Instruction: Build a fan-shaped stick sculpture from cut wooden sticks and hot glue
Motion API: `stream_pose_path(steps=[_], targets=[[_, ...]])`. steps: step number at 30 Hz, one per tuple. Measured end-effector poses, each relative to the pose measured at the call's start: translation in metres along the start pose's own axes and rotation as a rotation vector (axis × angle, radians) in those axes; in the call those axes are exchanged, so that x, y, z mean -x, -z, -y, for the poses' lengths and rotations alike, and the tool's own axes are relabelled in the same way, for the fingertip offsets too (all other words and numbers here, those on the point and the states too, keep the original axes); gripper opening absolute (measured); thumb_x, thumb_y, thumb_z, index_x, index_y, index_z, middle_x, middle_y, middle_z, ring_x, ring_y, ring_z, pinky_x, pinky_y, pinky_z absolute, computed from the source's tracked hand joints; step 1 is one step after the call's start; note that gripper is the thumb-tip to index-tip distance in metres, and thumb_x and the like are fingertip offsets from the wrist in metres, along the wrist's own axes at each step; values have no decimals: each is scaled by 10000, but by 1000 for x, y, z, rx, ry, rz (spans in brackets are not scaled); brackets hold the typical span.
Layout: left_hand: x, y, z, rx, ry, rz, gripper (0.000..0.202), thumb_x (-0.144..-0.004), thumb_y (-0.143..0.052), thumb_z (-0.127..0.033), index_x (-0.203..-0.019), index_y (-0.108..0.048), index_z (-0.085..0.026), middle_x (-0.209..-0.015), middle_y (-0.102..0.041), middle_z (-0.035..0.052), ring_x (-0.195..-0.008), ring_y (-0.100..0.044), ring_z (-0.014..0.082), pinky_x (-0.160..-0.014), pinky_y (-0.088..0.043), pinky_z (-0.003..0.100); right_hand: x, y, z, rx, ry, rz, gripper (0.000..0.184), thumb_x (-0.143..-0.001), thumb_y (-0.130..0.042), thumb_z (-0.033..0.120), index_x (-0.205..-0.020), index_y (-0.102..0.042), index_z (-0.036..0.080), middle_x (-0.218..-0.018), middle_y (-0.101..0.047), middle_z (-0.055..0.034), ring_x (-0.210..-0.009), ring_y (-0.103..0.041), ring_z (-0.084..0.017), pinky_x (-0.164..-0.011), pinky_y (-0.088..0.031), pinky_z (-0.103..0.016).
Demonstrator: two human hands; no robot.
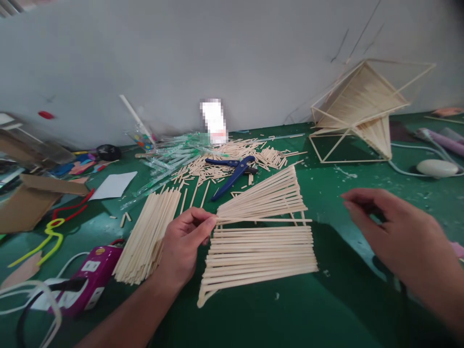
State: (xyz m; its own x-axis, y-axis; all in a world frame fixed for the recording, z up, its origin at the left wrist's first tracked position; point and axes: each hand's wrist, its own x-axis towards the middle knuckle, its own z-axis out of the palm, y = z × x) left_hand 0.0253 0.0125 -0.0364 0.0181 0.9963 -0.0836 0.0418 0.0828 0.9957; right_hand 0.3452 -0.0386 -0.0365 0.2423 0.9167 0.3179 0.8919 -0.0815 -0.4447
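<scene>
A flat panel of pale wooden sticks (261, 246), glued side by side in two fanned halves, lies on the green table (326, 299). My left hand (186, 244) pinches the left end of the stick at the panel's middle seam. My right hand (395, 232) hovers to the right of the panel, blurred, its fingers curled loosely inward with nothing visible in them. A bundle of loose long sticks (148, 237) lies just left of my left hand.
Blue cutting pliers (234, 174) rest on a heap of short stick offcuts (224, 162). A finished stick frame model (362, 108) stands at the back right. A purple glue gun (96, 275), cables, cardboard box (31, 200) and pipe cleaners crowd the left.
</scene>
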Motion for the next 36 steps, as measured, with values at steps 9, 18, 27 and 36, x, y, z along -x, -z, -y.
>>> stream_pose_path(steps=[9,18,27,36], targets=[[3,4,4,-6,-49,3,92,-743,-696,-242,-717,-635,-179,-536,-531,-70,-455,-431,21,-438,-320,128,-7,-22,-28,67,245,125,316,-840,-418,346,-1024,-644,222,-1076,-622,-47,-951,-609,-231,-841,-499,-401],[7,1,-1,-40,-86,29,83,-739,-694,-237,-704,-642,-183,-553,-532,-71,-456,-429,25,-436,-327,136,-7,-38,-25,124,307,340,317,-843,-366,201,-956,-662,187,-940,-601,-87,-899,-590,-232,-861,-475,-414],[6,6,2,-82,-103,43,87,-760,-693,-263,-741,-646,-192,-577,-548,-65,-473,-445,30,-451,-342,141,-16,-45,-26,131,278,382,282,-815,-369,119,-893,-630,193,-930,-594,-78,-884,-585,-228,-838,-455,-390],[7,10,5,-66,-130,56,75,-785,-672,-262,-761,-640,-199,-587,-542,-63,-479,-435,28,-467,-351,138,-25,-49,-26,116,277,443,259,-745,-383,57,-818,-589,196,-860,-567,-55,-768,-568,-194,-749,-447,-338]])
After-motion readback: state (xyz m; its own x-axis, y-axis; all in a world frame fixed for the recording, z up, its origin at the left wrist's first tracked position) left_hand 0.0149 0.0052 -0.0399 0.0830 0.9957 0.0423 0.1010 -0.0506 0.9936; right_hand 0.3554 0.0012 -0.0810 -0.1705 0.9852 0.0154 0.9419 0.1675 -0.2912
